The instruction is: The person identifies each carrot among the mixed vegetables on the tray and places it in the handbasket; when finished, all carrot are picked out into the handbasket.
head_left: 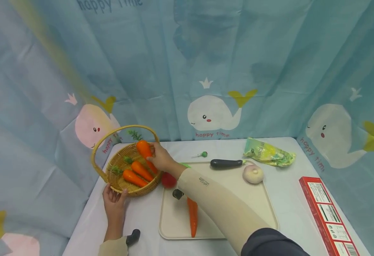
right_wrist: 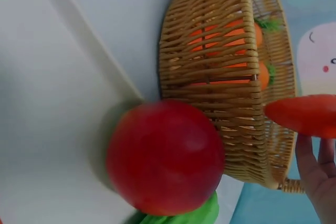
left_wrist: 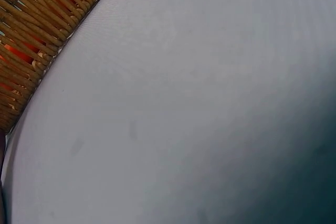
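Note:
In the head view, my right hand (head_left: 162,157) grips an orange carrot (head_left: 144,148) with a green leafy top, held slanting over the wicker basket (head_left: 142,192). Two more carrots, one of them this shorter carrot (head_left: 134,177), lie inside. The right wrist view has the held carrot's tapered end (right_wrist: 299,114) overlapping the basket rim, with fingers under its other end. My left hand (head_left: 114,204) holds the near left rim of the basket, fingers and thumb at its edge. Only the woven side (left_wrist: 47,30) shows in the left wrist view, with that hand nearly out of frame.
Right of the basket, a red round fruit (right_wrist: 165,156) rests by a cream tray (head_left: 212,235). A long carrot (head_left: 192,218), an eggplant (head_left: 223,163) and a pale bulb (head_left: 253,174) lie on the tray. Beyond are a lollipop (head_left: 203,154), a green-yellow packet (head_left: 268,153) and a red box (head_left: 329,217).

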The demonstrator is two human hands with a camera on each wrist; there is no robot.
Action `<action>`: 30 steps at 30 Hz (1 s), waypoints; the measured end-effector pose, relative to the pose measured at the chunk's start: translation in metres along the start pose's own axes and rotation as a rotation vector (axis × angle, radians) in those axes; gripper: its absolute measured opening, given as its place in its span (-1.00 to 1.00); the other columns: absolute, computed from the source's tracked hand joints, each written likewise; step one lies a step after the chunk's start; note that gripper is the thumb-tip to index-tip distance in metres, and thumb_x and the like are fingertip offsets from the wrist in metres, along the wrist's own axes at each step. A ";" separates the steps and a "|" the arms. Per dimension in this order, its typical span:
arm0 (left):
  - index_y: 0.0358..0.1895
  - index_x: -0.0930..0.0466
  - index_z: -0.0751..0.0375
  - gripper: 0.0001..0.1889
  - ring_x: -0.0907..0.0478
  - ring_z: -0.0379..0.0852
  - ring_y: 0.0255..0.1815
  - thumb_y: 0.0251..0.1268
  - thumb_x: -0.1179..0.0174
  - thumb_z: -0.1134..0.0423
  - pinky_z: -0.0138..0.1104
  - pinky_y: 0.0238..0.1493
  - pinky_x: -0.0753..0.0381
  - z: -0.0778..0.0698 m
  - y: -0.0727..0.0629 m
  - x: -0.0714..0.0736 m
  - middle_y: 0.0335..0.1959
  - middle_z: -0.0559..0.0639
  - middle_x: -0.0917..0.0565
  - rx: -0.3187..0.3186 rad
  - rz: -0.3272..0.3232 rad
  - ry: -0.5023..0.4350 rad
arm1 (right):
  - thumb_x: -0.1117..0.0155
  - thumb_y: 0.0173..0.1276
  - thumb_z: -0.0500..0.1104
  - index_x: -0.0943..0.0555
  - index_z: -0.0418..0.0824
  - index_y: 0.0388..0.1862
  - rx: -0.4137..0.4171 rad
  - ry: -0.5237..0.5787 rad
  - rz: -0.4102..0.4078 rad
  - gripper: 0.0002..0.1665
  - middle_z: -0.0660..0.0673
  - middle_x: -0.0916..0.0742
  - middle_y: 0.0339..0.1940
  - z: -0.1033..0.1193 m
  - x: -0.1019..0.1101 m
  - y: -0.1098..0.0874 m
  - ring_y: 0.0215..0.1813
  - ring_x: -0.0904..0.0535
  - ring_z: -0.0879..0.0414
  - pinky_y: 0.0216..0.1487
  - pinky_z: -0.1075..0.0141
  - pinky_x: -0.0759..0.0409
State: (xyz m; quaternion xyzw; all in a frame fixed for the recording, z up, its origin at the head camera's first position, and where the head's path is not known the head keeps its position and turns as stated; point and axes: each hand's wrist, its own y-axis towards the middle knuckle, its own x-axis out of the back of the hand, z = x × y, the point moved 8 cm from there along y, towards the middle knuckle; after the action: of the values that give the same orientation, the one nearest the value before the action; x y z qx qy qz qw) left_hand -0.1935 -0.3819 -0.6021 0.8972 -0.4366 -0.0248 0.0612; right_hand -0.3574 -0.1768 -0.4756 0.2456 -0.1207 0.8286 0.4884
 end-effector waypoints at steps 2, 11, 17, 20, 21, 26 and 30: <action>0.50 -0.06 0.01 -0.17 -0.11 0.03 0.49 0.23 -0.35 0.28 -0.30 0.40 -0.23 0.000 0.000 -0.001 0.54 0.01 -0.10 0.000 0.000 -0.001 | -0.27 0.40 -0.10 -0.26 -0.11 0.41 -0.001 0.016 -0.020 -0.33 -0.01 -0.57 0.08 -0.002 0.000 0.001 0.04 -0.50 0.19 0.02 0.37 -0.56; 0.49 -0.04 0.17 -0.15 -0.10 0.14 0.48 0.21 -0.36 0.31 -0.15 0.40 -0.23 -0.013 -0.003 -0.005 0.53 0.13 -0.10 -0.010 0.038 -0.022 | -0.26 0.41 -0.11 -0.23 -0.22 0.45 -0.001 -0.105 -0.015 -0.29 -0.11 -0.56 0.20 -0.015 -0.013 -0.004 0.17 -0.50 0.14 0.16 0.33 -0.52; 0.49 -0.05 0.13 -0.17 -0.11 0.11 0.48 0.23 -0.35 0.33 -0.23 0.40 -0.25 -0.011 -0.002 -0.002 0.53 0.08 -0.11 -0.002 0.019 0.001 | -0.26 0.42 -0.15 -0.25 -0.23 0.45 -0.042 -0.120 -0.056 -0.30 -0.15 -0.56 0.24 -0.012 -0.014 -0.004 0.20 -0.50 0.11 0.17 0.31 -0.52; 0.50 -0.05 0.07 -0.17 -0.12 0.07 0.49 0.23 -0.34 0.33 -0.34 0.37 -0.26 -0.002 0.001 0.000 0.54 0.03 -0.11 -0.006 0.009 0.000 | -0.28 0.39 -0.19 -0.29 -0.25 0.41 -0.042 -0.148 -0.073 -0.33 -0.15 -0.60 0.16 -0.013 -0.014 -0.005 0.13 -0.53 0.11 0.12 0.32 -0.54; 0.50 -0.05 0.07 -0.17 -0.11 0.07 0.49 0.23 -0.34 0.33 -0.33 0.38 -0.26 0.000 0.001 0.000 0.54 0.03 -0.11 -0.007 0.007 0.002 | -0.28 0.39 -0.20 -0.31 -0.25 0.40 -0.039 -0.140 -0.078 -0.35 -0.15 -0.61 0.13 -0.014 -0.013 -0.005 0.10 -0.54 0.11 0.10 0.32 -0.55; 0.50 -0.04 0.12 -0.16 -0.10 0.12 0.49 0.22 -0.34 0.35 -0.20 0.41 -0.22 0.000 0.002 0.001 0.54 0.08 -0.10 -0.001 0.011 -0.010 | -0.29 0.37 -0.24 -0.38 -0.27 0.35 -0.008 -0.022 -0.095 -0.41 -0.16 -0.64 0.00 -0.022 -0.009 -0.012 -0.09 -0.56 0.15 -0.06 0.37 -0.59; 0.50 -0.05 0.10 -0.16 -0.09 0.10 0.49 0.22 -0.35 0.34 -0.12 0.42 -0.19 -0.004 0.001 -0.001 0.55 0.06 -0.08 0.015 0.011 -0.001 | -0.30 0.37 -0.21 -0.41 -0.26 0.31 -0.007 0.098 -0.110 -0.44 -0.13 -0.64 -0.04 -0.033 0.001 -0.027 -0.13 -0.57 0.21 -0.13 0.43 -0.60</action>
State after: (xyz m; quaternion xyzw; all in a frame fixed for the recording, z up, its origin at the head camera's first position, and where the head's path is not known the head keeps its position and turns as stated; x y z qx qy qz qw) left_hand -0.1942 -0.3816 -0.5982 0.8953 -0.4416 -0.0218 0.0543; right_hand -0.3435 -0.1481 -0.5043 0.2094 -0.0856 0.8110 0.5395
